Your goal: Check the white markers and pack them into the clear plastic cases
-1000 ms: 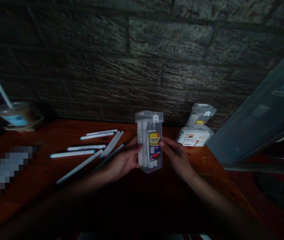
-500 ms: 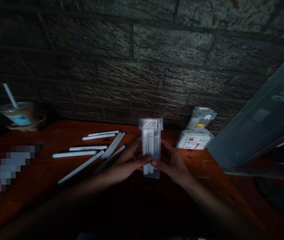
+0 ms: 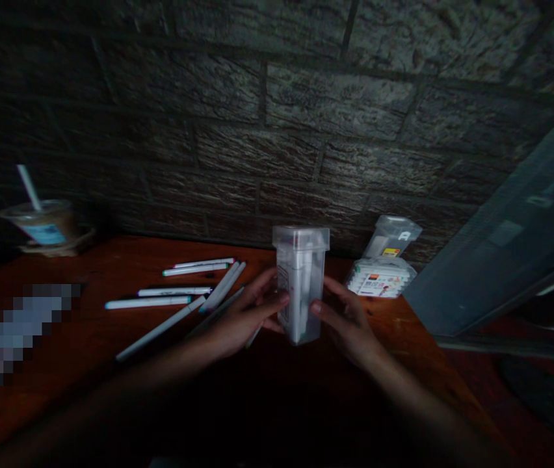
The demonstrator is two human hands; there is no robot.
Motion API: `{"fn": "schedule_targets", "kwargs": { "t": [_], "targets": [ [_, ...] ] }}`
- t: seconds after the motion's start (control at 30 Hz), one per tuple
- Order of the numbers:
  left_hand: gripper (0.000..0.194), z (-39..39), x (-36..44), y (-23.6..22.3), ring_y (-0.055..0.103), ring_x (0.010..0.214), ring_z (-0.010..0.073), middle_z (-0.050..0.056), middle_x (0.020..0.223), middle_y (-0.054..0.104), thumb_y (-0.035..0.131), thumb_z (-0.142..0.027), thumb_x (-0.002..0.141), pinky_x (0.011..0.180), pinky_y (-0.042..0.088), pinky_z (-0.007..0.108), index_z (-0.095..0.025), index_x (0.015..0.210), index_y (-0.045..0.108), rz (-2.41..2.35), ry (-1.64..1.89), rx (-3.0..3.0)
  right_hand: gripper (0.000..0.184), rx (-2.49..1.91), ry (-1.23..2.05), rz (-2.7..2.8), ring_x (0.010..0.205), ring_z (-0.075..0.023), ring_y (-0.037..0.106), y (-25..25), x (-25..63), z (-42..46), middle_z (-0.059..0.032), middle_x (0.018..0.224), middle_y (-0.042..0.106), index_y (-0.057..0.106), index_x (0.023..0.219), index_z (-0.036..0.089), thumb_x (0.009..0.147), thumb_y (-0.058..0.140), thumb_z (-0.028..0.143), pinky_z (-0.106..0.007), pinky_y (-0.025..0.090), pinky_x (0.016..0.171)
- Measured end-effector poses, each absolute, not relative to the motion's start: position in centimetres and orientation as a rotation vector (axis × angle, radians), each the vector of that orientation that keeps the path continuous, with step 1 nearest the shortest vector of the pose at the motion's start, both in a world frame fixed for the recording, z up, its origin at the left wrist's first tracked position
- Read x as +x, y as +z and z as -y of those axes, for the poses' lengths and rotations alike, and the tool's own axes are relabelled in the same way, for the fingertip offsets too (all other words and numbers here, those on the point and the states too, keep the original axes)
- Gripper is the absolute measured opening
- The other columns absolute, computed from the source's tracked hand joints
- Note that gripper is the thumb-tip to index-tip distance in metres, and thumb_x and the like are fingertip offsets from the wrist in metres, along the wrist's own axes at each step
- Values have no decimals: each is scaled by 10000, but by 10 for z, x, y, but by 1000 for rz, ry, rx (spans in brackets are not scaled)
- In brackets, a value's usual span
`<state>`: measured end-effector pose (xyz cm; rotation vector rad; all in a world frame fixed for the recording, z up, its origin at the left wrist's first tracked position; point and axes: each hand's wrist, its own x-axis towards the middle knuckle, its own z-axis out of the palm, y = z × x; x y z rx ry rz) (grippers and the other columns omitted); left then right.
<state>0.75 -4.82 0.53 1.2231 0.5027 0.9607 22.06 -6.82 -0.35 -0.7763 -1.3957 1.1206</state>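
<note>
Between my two hands stands a clear plastic marker case (image 3: 301, 286) with a lid on top and several white markers inside. My left hand (image 3: 257, 309) grips its left side, thumb on the near face. My right hand (image 3: 345, 318) holds the right side, its thumb against the near edge. The case is upright and turned so that one corner faces me. Left of my hands, several loose white markers (image 3: 162, 327) with coloured ends lie on the wooden table (image 3: 77, 364); my left hand and forearm partly cover some of them.
At the right back sits a pack of markers (image 3: 382, 278) with a printed label, and behind it another clear case (image 3: 394, 235). A drink cup with a straw (image 3: 45, 224) stands at the far left. A stone-block wall (image 3: 257, 156) rises behind the table.
Both hands have turned the marker case about its upright axis, so a printed side now shows at the left. My thumbs have moved apart. The view has shifted slightly.
</note>
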Motion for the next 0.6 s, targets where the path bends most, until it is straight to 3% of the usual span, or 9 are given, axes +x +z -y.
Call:
{"fn": "schedule_targets", "kwargs": {
  "t": [0.27, 0.43, 0.6],
  "targets": [
    [531, 50, 9, 11, 745, 988, 273, 132, 1388, 648, 728, -391, 938, 722, 678, 393, -255, 1411, 529, -549, 948, 1276, 336, -810, 1127, 1402, 1176, -287, 714, -6, 221, 66, -34, 1262, 779, 766, 1235, 359, 903, 784, 407, -540, 513, 1101],
    [458, 53, 11, 17, 668, 1180, 274, 108, 1293, 709, 742, -356, 921, 1004, 564, 388, -190, 1322, 595, -605, 1110, 1427, 296, -809, 1170, 1448, 1164, -291, 726, 2, 217, 71, -34, 1245, 786, 772, 1225, 347, 944, 733, 435, -531, 527, 1091],
    [608, 55, 14, 13, 648, 1236, 298, 121, 1376, 681, 775, -335, 893, 1073, 517, 434, -195, 1427, 521, -594, 1106, 1449, 496, -753, 1142, 1526, 1145, -296, 729, 1, 213, 72, -52, 1232, 784, 725, 1263, 325, 802, 875, 431, -556, 561, 1052]
  ]
}}
